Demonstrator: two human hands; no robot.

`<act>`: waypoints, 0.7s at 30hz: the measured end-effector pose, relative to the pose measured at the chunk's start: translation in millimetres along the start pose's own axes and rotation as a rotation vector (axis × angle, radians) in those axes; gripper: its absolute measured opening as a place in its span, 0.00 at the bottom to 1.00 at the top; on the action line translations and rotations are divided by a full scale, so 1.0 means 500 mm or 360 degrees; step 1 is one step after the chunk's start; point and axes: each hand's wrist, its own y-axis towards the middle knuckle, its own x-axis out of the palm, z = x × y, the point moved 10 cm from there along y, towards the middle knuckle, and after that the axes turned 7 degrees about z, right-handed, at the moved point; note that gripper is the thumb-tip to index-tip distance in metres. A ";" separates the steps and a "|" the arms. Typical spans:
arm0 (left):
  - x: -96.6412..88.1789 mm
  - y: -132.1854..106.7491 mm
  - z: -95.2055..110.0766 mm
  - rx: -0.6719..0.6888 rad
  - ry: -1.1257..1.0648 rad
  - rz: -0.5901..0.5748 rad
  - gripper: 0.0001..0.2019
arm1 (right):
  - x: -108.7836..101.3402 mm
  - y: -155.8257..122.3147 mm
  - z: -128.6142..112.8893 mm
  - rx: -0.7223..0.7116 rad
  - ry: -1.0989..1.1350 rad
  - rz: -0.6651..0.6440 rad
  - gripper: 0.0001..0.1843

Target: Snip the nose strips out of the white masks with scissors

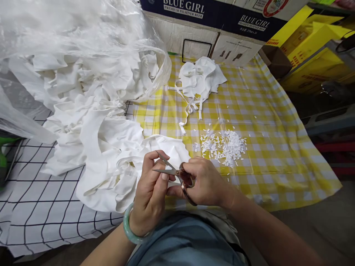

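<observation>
My right hand (205,181) grips a pair of scissors (173,171) with bronze-coloured handles, fingers through the loops. The blades are spread and point left, across the fingers of my left hand (152,188). That hand, with a green bangle at its wrist, is closed in a pinch on a white cloth piece (166,144); the exact part between thumb and fingers is mostly hidden. A little white edge shows below the blades, between both hands. More white cloth pieces (108,155) lie heaped to the left of my left hand.
Small white snippets (231,147) lie piled on the yellow checked cloth (277,155). Behind them sits a white garment piece with straps (199,77). A clear plastic bag (83,33) of white fabric fills the back left. Beer cartons (205,26) stand along the back.
</observation>
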 end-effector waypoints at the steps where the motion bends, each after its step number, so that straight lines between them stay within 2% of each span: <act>1: 0.002 0.000 0.000 0.0002 0.0002 -0.0006 0.14 | -0.001 -0.001 0.002 0.0006 -0.0012 0.0010 0.28; 8: 0.043 0.009 -0.007 -0.0044 0.0028 -0.0154 0.15 | -0.019 -0.024 0.045 0.0139 -0.0186 0.0082 0.25; 13: 0.097 0.022 -0.008 -0.0011 0.0026 -0.0333 0.14 | -0.037 -0.056 0.096 0.0307 -0.0208 0.0122 0.20; 15: 0.118 0.030 -0.017 -0.0062 0.0010 -0.0375 0.15 | -0.040 -0.065 0.122 0.0427 -0.0066 0.0139 0.20; 17: 0.136 0.043 -0.025 -0.0128 -0.0037 -0.0388 0.17 | -0.054 -0.070 0.151 0.0540 0.0158 0.0249 0.23; 21: 0.161 0.076 -0.030 -0.0246 -0.0191 -0.0354 0.17 | -0.115 -0.077 0.232 0.0744 0.0612 0.0669 0.25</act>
